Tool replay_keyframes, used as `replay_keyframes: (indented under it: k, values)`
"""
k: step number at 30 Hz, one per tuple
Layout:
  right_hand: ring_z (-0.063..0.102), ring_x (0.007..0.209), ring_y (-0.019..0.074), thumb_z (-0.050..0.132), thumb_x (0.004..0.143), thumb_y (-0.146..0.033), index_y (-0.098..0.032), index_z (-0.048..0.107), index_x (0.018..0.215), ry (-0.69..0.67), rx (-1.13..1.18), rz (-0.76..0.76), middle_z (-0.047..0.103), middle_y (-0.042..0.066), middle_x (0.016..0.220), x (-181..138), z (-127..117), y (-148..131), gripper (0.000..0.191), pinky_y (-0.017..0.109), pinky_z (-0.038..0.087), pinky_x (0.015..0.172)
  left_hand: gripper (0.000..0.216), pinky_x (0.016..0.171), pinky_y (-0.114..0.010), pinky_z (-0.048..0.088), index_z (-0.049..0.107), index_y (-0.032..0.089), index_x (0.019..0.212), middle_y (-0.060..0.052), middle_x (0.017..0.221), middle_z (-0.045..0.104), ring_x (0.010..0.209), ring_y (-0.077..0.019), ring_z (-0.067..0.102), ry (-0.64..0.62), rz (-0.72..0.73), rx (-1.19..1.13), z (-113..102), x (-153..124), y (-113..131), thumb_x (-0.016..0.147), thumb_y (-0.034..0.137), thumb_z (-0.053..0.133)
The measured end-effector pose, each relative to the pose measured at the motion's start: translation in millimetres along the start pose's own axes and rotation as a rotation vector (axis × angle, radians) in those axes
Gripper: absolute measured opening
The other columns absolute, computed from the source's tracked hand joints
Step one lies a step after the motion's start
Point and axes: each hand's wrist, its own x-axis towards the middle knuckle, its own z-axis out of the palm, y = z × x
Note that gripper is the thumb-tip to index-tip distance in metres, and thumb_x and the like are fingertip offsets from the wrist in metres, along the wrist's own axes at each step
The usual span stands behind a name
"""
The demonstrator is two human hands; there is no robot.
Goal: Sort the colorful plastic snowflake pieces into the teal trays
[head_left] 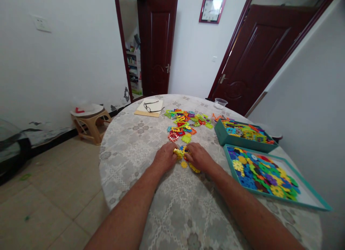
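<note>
My left hand [165,157] and my right hand [198,156] meet at the middle of a round table [129,160] with a pale lace cloth. Both hands are closed on a small yellow cluster of plastic snowflake pieces [179,152] held between their fingertips. A few loose yellow pieces [194,168] lie under and beside my right hand. Just beyond the hands lies a heap of multicoloured snowflake pieces [185,122], with a red one [173,136] nearest.
Two teal trays sit to the right: the near tray [304,196] and the far tray [226,136], both holding several coloured pieces. Glasses [152,106] rest on a notebook at the table's far side, near a clear plastic cup [220,103]. A low stool [90,122] stands left.
</note>
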Motion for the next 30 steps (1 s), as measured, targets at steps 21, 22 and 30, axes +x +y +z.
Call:
replay_keyframes:
  k: [21, 22, 30]
  values:
    - [0.061, 0.081, 0.0199, 0.041, 0.109, -0.036, -0.021, 0.063, 0.093, 0.33, 0.124, 0.099, 0.066, 0.006, 0.087, 7.5, 15.8, -15.5, 0.031, 0.029, 0.043, 0.075, 0.073, 0.101, -0.033, 0.047, 0.038, 0.027, 0.157, -0.007, 0.13, 0.069, 0.117, -0.023, 0.062, -0.053, -0.091, 0.025, 2.5, -0.6, -1.2, 0.088, 0.01, 0.052]
    - [0.06, 0.081, 0.0196, 0.042, 0.108, -0.035, -0.021, 0.063, 0.093, 0.313, 0.141, 0.079, 0.066, 0.006, 0.088, 8.5, 16.6, -19.7, 0.03, 0.029, 0.043, 0.075, 0.07, 0.101, -0.033, 0.048, 0.039, 0.026, 0.157, -0.007, 0.13, 0.069, 0.116, -0.0233, 0.062, -0.056, -0.092, 0.03, 1.4, -0.9, -0.5, 0.089, 0.011, 0.05]
    - [0.064, 0.099, 0.0194, 0.038, 0.109, -0.03, -0.021, 0.066, 0.113, 0.186, 0.315, -0.094, 0.07, 0.008, 0.105, 4.5, 3.5, -34.6, 0.03, 0.032, 0.049, 0.092, 0.057, 0.1, -0.034, 0.049, 0.053, 0.023, 0.146, -0.012, 0.127, 0.068, 0.116, -0.0247, 0.064, -0.065, -0.109, 0.075, -5.6, -2.5, 4.1, 0.09, 0.013, 0.051]
